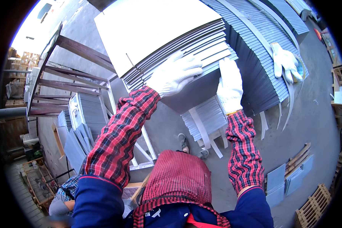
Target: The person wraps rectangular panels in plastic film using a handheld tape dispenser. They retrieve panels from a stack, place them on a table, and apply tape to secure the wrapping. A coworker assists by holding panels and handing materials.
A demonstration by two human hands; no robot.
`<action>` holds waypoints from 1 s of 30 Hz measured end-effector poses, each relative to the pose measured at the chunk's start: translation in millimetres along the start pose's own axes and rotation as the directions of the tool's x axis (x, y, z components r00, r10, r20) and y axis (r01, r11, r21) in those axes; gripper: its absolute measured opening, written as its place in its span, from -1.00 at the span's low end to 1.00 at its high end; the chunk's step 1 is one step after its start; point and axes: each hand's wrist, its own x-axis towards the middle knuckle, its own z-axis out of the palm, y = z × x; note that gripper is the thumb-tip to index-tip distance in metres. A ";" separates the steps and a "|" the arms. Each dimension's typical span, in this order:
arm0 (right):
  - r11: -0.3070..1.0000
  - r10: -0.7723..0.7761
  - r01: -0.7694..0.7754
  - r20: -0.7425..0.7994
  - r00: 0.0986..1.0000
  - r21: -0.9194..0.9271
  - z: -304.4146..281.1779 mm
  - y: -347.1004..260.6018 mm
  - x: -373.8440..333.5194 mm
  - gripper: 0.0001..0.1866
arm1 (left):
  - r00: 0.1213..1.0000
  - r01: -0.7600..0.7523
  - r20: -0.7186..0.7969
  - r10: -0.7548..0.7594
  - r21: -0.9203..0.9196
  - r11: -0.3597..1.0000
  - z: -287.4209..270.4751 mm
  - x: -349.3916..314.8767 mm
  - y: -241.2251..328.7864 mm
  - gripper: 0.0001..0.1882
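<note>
Both my hands wear white knitted gloves. A stack of flat panels (pixel 155 28) with a bright white top lies before me, its layered edges facing me. My left hand (pixel 174 74) rests against those edges, fingers stretched toward the right. At the stack's near right corner, my right hand (pixel 230 87) lies along the side with its fingers pointing away from me and its thumb apart. A grey face (pixel 193 93) shows below the edges between the hands. No separate thing is visible in either hand; the undersides of the fingers are hidden.
Strapped ribbed stacks (pixel 250 38) stand at the right, with a loose white glove (pixel 287 62) on top. A lower strapped bundle (pixel 205 117) is near my feet. Metal racking (pixel 72 81) is at the left. A wooden pallet (pixel 313 207) lies at lower right; another person (pixel 64 199) is at lower left.
</note>
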 end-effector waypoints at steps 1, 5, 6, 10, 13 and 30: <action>1.000 -0.012 0.012 0.014 1.000 -0.012 -2.0 -0.1 0.6 -0.33 | 1.000 -0.013 -0.017 0.013 -0.004 1.000 0.8 -1.3 -1.7 -0.63; 0.999 -0.040 0.041 0.021 0.999 -0.022 -10.5 2.9 1.3 -0.35 | 0.998 -0.040 -0.057 0.038 -0.031 0.999 1.8 -0.7 -3.0 -0.68; 0.998 -0.048 0.048 0.026 0.999 -0.028 -13.3 2.9 0.1 -0.36 | 0.998 -0.039 -0.048 0.037 -0.043 0.998 1.1 -0.5 -2.6 -0.67; 0.995 -0.048 0.052 0.054 0.997 -0.090 -41.1 -2.1 -18.6 -0.43 | 0.998 -0.061 -0.014 0.061 -0.032 0.998 2.1 -4.2 -3.6 -0.64; 0.988 -0.058 0.075 0.125 0.990 -0.135 -63.2 -1.4 -27.5 -0.40 | 0.997 -0.045 -0.069 0.044 -0.016 0.999 4.5 -7.1 -5.7 -0.64; 0.762 -0.447 0.580 0.882 0.151 0.287 -112.7 -73.1 16.5 -0.80 | 0.203 0.718 -0.334 -0.920 -0.588 0.372 5.8 -238.6 171.8 -0.68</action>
